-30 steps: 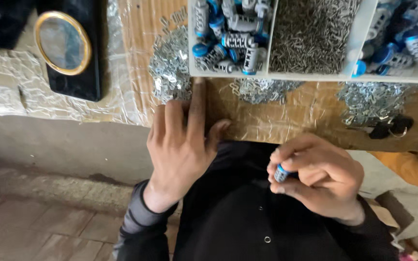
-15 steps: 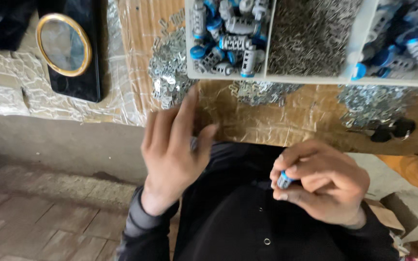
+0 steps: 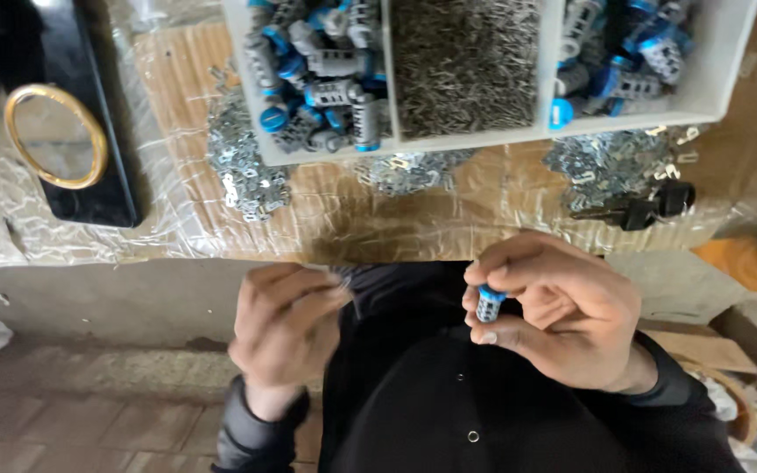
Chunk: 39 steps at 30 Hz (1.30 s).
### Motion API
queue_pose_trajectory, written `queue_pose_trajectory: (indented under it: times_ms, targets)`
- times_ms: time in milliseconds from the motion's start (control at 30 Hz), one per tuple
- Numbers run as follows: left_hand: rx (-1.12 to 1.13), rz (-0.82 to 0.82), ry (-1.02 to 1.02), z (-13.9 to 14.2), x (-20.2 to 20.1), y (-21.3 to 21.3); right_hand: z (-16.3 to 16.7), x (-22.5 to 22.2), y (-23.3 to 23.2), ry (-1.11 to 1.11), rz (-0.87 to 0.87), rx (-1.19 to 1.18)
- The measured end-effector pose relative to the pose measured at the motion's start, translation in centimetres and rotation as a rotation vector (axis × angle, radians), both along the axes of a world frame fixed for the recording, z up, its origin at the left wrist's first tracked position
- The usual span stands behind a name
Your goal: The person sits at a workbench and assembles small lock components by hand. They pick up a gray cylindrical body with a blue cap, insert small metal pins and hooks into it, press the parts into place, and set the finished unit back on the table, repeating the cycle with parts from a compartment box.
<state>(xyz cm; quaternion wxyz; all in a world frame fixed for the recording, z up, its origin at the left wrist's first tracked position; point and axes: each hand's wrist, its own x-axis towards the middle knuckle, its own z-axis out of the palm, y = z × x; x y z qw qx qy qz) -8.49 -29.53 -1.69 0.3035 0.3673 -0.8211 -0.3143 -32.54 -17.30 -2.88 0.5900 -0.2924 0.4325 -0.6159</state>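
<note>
Blue-capped grey cylinder (image 3: 489,303) is pinched upright in the right hand (image 3: 554,315), thumb under it and fingertips closed around the sides, held over the lap just in front of the bench (image 3: 343,219). The left hand (image 3: 286,328) sits a little apart from it, fingers curled together near the bench edge with what looks like a tiny thin metal bit (image 3: 341,282) at the fingertips, though it's too small and blurry to call for sure. So both hands are closed, right one clamped on the cylinder, left one apparently nipping something small. If that is 1 of the little pieces from the white tray (image 3: 484,138), my take is the trick here is keeping the cylinder dead steady with the grooved side facing the left hand, and bringing the small bit in slowly, since a piece that size would be easy to drop into dark clothing and lose. Tray has 3 compartments: more blue and grey cylinders (image 3: 321,70) in the left and right ones, a heap of fine metal pieces (image 3: 466,61) in the middle. Loose shiny stampings (image 3: 243,171) are piled on the plastic-wrapped bench below the tray, plus a black key (image 3: 650,206) on the right and a gold-rimmed oval mirror (image 3: 54,136) on a black slab off to the left.
</note>
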Motion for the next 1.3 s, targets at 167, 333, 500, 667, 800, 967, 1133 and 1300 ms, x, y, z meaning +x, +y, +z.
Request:
queue_pose_trajectory:
  times_ms: [167, 333, 500, 667, 800, 967, 1133, 1300]
  targets:
    - [0.262, -0.228, 0.234, -0.1, -4.5, 2.5, -0.5, -0.3, 1.1, 0.009, -0.035, 0.032]
    - [-0.018, -0.33, 0.101, 1.4, -8.7, 0.9, -0.6, -1.3, 2.7, 0.22, -0.081, 0.085]
    - [0.564, -0.531, 0.062, 2.5, -5.4, -0.5, -0.6, -1.1, 2.3, 0.167, 0.173, -0.08]
    - [0.704, -0.193, 0.011, 1.7, -5.8, 1.5, -1.2, -1.1, 1.6, 0.074, 0.16, -0.071]
    - [-0.227, -0.151, -0.352, 1.4, -7.8, 0.6, -0.7, -1.0, 2.3, 0.06, -0.067, 0.06]
    - [-0.039, -0.193, -0.289, 1.4, -6.6, 0.3, -0.2, -1.8, 3.0, 0.016, -0.077, -0.051]
    - [-0.267, -0.282, -0.369, -0.3, -5.7, 1.4, -0.8, -2.0, 3.3, -0.038, -0.008, -0.044]
    - [-0.135, -0.149, -0.229, -0.3, -5.0, 1.5, -0.6, -2.4, 4.1, -0.115, -0.038, -0.03]
